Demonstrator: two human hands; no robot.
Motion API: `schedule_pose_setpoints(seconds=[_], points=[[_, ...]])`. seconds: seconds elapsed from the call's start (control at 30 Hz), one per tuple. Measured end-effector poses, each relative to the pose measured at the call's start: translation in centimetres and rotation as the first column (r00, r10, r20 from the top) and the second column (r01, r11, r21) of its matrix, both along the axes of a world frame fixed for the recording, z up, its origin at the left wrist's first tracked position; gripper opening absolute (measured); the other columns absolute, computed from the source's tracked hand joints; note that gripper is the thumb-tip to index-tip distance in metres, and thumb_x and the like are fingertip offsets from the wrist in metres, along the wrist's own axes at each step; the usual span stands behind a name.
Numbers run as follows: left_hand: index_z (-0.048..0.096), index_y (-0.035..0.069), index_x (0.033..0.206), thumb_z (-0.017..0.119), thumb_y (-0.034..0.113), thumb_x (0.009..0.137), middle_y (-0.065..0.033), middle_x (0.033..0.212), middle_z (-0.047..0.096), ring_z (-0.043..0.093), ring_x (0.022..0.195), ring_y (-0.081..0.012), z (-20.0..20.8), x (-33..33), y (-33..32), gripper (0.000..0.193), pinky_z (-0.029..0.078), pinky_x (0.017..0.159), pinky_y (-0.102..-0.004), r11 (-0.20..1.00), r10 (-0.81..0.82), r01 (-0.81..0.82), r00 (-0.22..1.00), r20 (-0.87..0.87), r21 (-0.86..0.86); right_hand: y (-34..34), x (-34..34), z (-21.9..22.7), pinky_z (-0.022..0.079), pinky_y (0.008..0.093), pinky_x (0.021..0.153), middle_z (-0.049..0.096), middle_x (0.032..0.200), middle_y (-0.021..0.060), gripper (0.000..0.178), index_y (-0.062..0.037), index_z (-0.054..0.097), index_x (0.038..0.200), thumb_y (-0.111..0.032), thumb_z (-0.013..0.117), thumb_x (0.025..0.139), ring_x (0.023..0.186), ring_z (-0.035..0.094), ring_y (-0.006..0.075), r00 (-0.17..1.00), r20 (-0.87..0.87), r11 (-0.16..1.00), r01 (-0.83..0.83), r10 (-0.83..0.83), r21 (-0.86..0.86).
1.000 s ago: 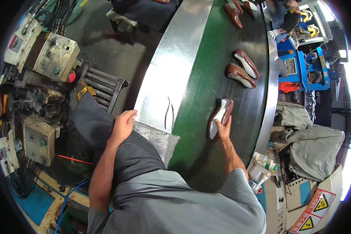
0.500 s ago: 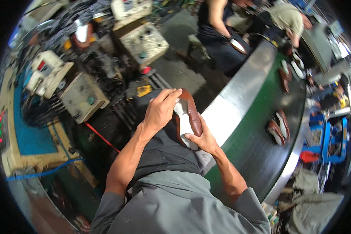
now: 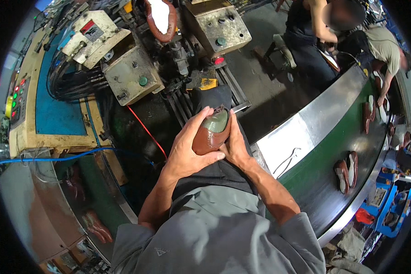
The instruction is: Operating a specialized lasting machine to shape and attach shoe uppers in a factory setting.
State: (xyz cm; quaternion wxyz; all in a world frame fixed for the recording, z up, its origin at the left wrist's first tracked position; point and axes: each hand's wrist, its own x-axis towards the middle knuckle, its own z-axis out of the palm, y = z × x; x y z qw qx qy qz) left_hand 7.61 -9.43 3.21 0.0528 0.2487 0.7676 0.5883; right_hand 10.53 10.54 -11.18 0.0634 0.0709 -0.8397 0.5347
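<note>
Above my lap I hold a brown leather shoe (image 3: 210, 140) on a green last (image 3: 216, 121), its smooth green top facing up at me. My left hand (image 3: 187, 148) wraps the shoe's left side, with the thumb across the near brown end. Against the right side presses my right hand (image 3: 237, 144), fingers pointing away from me. Its thumb lies close to the left thumb. The sole is turned away and hidden. On the metal ledge (image 3: 265, 153) to my right lies a pincer-like tool (image 3: 287, 162).
Ahead stands a machine with switch boxes (image 3: 132, 75) and a brown shoe with a white sole (image 3: 160, 20). A green conveyor (image 3: 317, 166) on the right carries shoe pairs (image 3: 347, 171). Two people work beyond. At left are a lit control panel (image 3: 19, 102) and a blue hose (image 3: 77, 153).
The shoe has been turned over: its white underside faced me before, now the brown leather and green last do. Both hands have shifted their hold. The whole view has swung left.
</note>
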Motion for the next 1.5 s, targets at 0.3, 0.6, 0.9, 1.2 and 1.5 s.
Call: schedule_pose_setpoints(seconds=[0.3,0.6,0.9,1.2,1.5], points=[[0.058,0.002,0.15,0.087,0.008,0.08,-0.0181,0.15,0.063,0.061,0.14,-0.0323,-1.6,0.9,1.8,0.076,0.048,0.12,-0.0443,0.997,0.071,-0.072,0.997,-0.043,-0.01,0.3,1.4,-1.8,0.038,0.0551,0.128,0.042,0.166,0.0335,0.123,0.0027,0.01,0.174,-0.007,0.091,0.082,0.152,0.045,0.0518,0.996,-0.06,0.996,0.074,-0.071,0.053],[0.058,0.003,0.145,0.086,0.005,0.08,-0.0181,0.147,0.063,0.061,0.139,-0.0298,-1.5,0.7,2.0,0.07,0.047,0.12,-0.0425,0.998,0.065,-0.064,0.997,-0.036,0.018,0.2,1.0,-2.1,0.037,0.0556,0.129,0.04,0.167,0.0336,0.122,0.0034,0.01,0.173,-0.005,0.09,0.081,0.153,0.043,0.0521,0.996,-0.062,0.997,0.068,-0.067,0.023],[0.041,0.005,0.167,0.094,0.018,0.081,-0.0143,0.152,0.06,0.057,0.143,-0.0259,-1.8,-6.0,0.4,0.102,0.043,0.123,-0.0423,0.912,-0.186,0.064,0.945,0.269,0.405,4.0,-2.7,5.0,0.042,0.0452,0.126,0.048,0.166,0.0301,0.123,0.0013,0.012,0.175,-0.021,0.094,0.087,0.153,0.051,0.0392,0.967,0.203,0.988,-0.147,0.153,-0.046],[0.06,0.006,0.144,0.073,0.013,0.102,-0.0097,0.132,0.072,0.069,0.122,-0.0251,-14.2,-14.6,2.5,0.044,0.057,0.104,-0.0443,0.887,0.037,-0.39,0.596,0.802,0.248,2.3,0.6,9.7,0.059,0.0551,0.106,0.024,0.177,0.0259,0.099,-0.0422,0.047,0.167,-0.027,0.092,0.079,0.128,0.056,0.0499,0.978,0.078,0.726,-0.197,0.194,0.658],[0.078,-0.002,0.115,0.071,0.013,0.1,-0.0228,0.108,0.075,0.073,0.104,-0.0454,-17.6,-14.7,1.6,0.022,0.058,0.091,-0.0508,0.868,0.443,-0.469,0.879,-0.174,-0.161,3.4,-0.1,5.9,0.065,0.0549,0.093,0.026,0.176,0.0287,0.091,-0.0434,0.055,0.162,-0.022,0.088,0.079,0.123,0.059,0.0539,0.955,0.101,0.659,-0.266,0.278,0.703]])
